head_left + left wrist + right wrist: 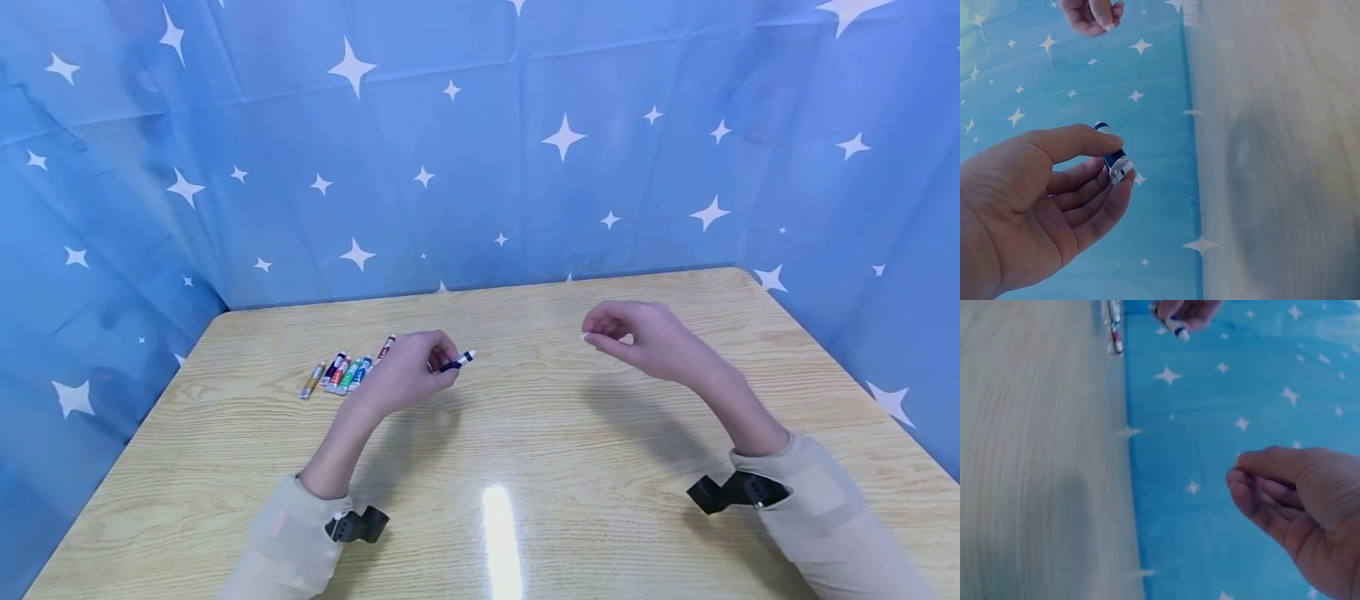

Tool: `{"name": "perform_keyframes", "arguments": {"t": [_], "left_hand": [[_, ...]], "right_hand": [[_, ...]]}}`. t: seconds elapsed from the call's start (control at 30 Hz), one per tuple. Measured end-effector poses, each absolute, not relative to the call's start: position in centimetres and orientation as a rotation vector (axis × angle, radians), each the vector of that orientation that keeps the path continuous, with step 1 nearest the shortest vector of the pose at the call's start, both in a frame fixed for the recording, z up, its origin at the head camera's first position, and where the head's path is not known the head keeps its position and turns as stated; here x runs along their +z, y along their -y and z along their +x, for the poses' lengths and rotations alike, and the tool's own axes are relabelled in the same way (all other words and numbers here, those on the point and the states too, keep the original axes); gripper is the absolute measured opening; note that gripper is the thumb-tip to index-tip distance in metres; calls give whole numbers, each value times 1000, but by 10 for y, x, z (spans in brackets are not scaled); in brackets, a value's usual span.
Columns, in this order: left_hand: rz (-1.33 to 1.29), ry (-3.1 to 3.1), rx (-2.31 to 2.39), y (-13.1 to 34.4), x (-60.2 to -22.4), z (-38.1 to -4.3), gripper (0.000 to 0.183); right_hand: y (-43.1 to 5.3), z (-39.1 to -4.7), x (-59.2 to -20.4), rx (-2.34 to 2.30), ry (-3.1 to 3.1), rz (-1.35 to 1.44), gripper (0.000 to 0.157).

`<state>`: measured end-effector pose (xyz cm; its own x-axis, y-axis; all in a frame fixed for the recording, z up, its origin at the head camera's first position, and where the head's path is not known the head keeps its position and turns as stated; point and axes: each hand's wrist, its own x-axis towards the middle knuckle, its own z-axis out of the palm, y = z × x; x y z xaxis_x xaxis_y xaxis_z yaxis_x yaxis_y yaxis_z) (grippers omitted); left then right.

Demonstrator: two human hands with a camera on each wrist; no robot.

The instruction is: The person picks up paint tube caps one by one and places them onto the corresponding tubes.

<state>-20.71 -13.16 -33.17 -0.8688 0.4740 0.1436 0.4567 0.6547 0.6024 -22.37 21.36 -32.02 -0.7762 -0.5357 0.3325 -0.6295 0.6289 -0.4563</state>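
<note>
A small dark blue paint tube (pixel 1114 152), with a white band near one end and a silver crimped end, is gripped between the thumb and fingers of my left hand (pixel 408 367). It is held above the table, its banded end pointing right in the head view. My right hand (pixel 637 337) is raised over the right part of the table, thumb and forefinger pinched together. Between those tips shows a small white thing (pixel 585 336), mostly hidden and too small to name surely. Well apart from each other, the hands both cast shadows below.
Several paint tubes (pixel 348 377), among them ochre, red, green and blue ones, lie side by side left of my left hand. One dark red tube (pixel 386 346) sits partly behind that hand. The wooden table (pixel 525 433) ends at a blue star-patterned curtain (pixel 480 167).
</note>
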Motion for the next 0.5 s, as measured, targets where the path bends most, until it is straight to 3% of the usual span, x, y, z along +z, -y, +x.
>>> {"name": "perform_keyframes", "arguments": {"t": [0.5], "left_hand": [[953,-2630,1289,106,-313,-209,12]], "right_hand": [[-171,-216,-308,1131,2386,1178,14]]}}
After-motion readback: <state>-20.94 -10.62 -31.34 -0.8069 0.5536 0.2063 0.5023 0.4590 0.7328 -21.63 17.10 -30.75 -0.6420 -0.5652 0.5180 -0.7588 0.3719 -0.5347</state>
